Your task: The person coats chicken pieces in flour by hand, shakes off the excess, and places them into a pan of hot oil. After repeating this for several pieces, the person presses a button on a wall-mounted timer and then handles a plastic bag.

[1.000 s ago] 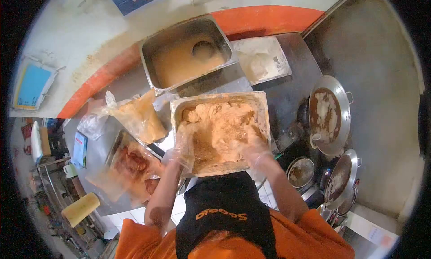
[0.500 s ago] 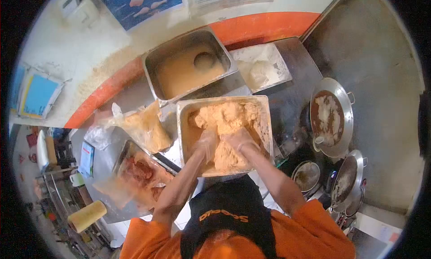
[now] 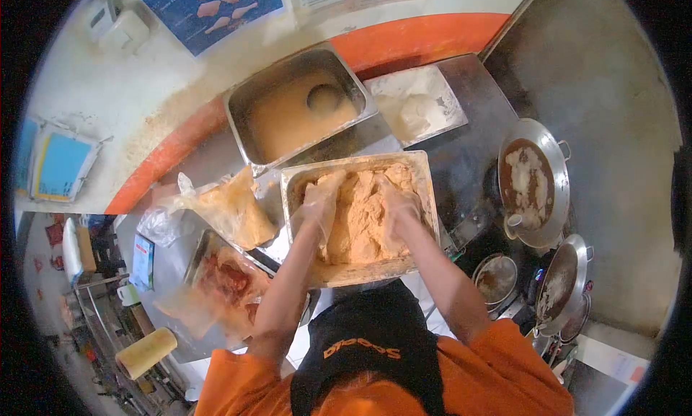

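Head view — left hand, right hand, both gloved, fingers spread flat on breaded mix in steel tray — batter pan just beyond fingertips.

Bright, even kitchen light, fisheye view.
Sharpest around the fingers; well out from them edges curve and blur into black corners; shadows soft.
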